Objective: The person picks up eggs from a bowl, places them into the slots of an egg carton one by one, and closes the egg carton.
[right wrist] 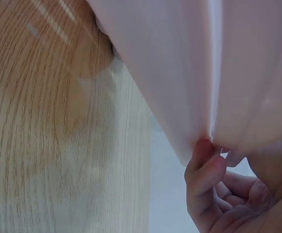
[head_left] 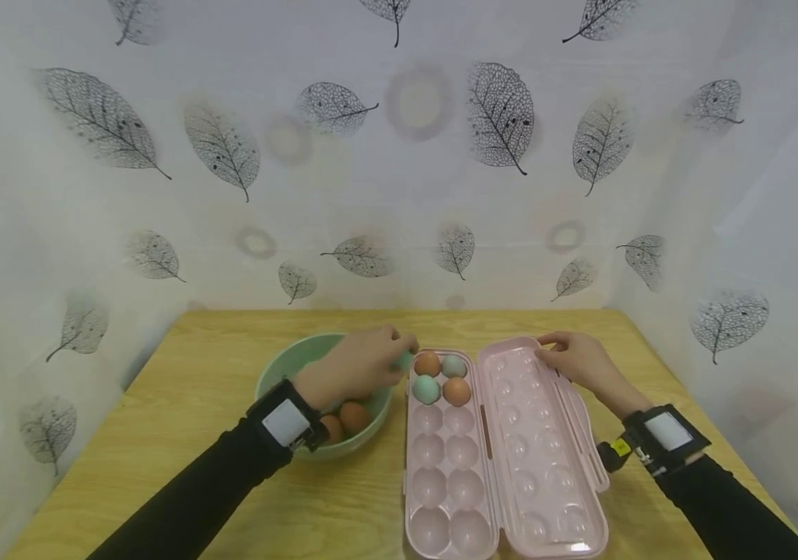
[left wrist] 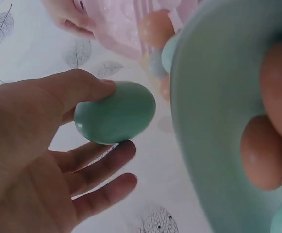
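A green egg is pinched between the thumb and fingers of my left hand, between the green bowl and the far end of the pink egg box. In the left wrist view the egg is clear of the bowl's rim. Two brown eggs, a pale grey egg and a light green egg fill the two far rows of the box; the nearer cups hold nothing. My right hand pinches the far outer corner of the raised lid between thumb and finger.
Brown eggs and paler ones lie in the bowl, partly hidden by my left arm. Bowl and box stand side by side on a wooden table. A leaf-patterned curtain hangs behind the table and along both sides.
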The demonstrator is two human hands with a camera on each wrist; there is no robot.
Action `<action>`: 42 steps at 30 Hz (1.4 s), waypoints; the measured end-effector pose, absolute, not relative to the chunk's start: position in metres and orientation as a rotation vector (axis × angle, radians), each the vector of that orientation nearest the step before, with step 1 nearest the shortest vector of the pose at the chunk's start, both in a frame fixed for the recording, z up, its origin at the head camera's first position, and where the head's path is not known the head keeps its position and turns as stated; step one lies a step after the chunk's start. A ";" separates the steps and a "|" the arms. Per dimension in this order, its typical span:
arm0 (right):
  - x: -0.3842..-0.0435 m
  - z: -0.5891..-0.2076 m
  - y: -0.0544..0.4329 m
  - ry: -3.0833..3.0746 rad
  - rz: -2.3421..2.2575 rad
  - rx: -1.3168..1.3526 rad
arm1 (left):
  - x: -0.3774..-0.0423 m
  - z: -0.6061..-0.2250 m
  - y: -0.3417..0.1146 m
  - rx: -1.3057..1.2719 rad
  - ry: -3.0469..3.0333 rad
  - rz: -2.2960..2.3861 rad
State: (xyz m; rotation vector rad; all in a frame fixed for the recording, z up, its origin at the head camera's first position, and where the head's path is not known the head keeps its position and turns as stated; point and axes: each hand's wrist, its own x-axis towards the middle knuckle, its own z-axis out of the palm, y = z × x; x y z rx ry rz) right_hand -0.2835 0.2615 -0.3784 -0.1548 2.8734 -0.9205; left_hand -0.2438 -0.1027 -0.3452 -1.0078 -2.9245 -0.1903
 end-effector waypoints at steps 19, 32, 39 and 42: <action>-0.285 -0.378 0.262 2.875 -0.922 -0.141 | -0.241 -0.375 -0.073 -1.301 -2.976 -0.194; -0.285 -0.380 0.262 2.877 -0.923 -0.135 | -0.239 -0.397 -0.064 -1.347 -2.948 0.036; -0.286 -0.381 0.262 2.874 -0.928 -0.123 | -0.237 -0.396 -0.061 -1.320 -2.997 0.037; -0.286 -0.383 0.262 2.871 -0.935 -0.121 | -0.236 -0.396 -0.061 -1.320 -2.998 0.027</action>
